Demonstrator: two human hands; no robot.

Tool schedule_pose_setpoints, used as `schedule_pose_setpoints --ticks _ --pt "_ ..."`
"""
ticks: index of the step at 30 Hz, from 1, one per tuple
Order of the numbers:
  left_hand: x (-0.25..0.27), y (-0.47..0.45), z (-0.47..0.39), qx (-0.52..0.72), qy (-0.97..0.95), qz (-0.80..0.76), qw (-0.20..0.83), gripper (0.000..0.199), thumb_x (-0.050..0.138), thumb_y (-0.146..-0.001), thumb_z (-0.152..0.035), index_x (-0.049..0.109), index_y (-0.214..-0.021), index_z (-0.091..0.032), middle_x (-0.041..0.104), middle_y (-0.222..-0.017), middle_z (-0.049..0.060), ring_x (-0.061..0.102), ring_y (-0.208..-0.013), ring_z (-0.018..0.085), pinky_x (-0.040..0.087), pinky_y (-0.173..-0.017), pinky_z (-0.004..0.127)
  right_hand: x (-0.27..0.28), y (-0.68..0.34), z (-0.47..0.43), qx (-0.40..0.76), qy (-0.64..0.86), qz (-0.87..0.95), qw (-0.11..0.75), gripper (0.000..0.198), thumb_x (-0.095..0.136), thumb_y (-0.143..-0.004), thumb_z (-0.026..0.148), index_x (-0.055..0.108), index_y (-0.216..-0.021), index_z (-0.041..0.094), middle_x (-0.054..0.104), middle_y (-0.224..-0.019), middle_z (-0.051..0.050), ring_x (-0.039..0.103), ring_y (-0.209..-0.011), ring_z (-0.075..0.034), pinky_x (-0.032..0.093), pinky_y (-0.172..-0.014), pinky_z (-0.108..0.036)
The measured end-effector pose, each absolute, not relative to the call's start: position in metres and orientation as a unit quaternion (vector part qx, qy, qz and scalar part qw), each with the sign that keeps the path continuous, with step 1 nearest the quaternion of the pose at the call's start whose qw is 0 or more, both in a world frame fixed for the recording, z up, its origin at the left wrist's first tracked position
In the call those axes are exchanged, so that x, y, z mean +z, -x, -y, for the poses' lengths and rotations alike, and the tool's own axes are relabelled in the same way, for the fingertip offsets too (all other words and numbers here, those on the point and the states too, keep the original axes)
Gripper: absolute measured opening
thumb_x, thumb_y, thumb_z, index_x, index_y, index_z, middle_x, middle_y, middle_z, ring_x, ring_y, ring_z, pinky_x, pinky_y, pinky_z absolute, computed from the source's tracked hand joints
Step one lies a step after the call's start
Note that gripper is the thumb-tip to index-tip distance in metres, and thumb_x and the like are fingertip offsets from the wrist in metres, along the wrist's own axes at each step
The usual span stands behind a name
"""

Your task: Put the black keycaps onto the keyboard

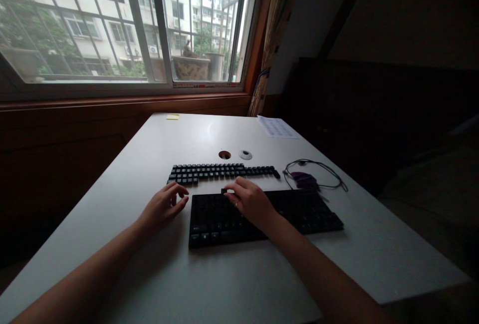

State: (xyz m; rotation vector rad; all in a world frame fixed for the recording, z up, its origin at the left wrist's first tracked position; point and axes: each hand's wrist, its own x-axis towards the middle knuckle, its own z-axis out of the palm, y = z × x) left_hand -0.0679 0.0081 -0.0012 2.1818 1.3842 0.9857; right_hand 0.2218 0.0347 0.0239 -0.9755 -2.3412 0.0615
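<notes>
The left hand curls loosely beside the keyboard, visibly holding nothing. Behind, keycaps lie in rows, seemingly to preserve their order. The right hand pinches one small black piece over the keyboard, probably for precision; rightward, a cable loops aside.

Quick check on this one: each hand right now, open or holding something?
Left hand: open, fingers loosely curled, no object visible in it.
Right hand: closed, pinching a small black key by the keyboard's far edge.
</notes>
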Motion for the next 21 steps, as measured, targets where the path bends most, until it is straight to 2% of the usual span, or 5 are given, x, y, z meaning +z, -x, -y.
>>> schedule_pose_setpoints --ticks 6,14,21 --pt "-0.012 0.069 -0.012 0.329 -0.804 -0.467 0.163 0.015 0.054 -0.090 -0.027 0.064 -0.101 -0.022 0.058 -0.089 0.003 0.054 -0.061 0.011 0.046 -0.059 0.024 0.033 -0.196 -0.061 0.038 0.375 0.901 0.216 0.009 0.064 -0.089 0.018 0.069 -0.098 0.018 0.062 -0.092 -0.004 0.060 -0.082 -0.014 0.047 -0.076 -0.027" --pt "-0.017 0.067 -0.012 0.319 -0.816 -0.456 0.155 0.014 0.053 -0.090 -0.024 0.065 -0.099 -0.022 0.059 -0.091 0.003 0.056 -0.062 0.010 0.047 -0.060 0.024 0.022 -0.158 -0.078 0.022 0.409 0.904 0.120 0.017 0.055 -0.092 0.016 0.068 -0.103 0.020 0.062 -0.103 -0.005 0.062 -0.093 -0.018 0.046 -0.079 -0.028" --pt "-0.020 0.065 -0.012 0.332 -0.808 -0.458 0.166 0.013 0.055 -0.089 -0.021 0.066 -0.096 -0.022 0.060 -0.091 0.003 0.058 -0.063 0.011 0.046 -0.059 0.023 0.011 -0.157 -0.076 0.020 0.432 0.893 0.122 0.019 0.055 -0.092 0.016 0.067 -0.106 0.022 0.062 -0.104 -0.005 0.062 -0.095 -0.018 0.046 -0.080 -0.027"
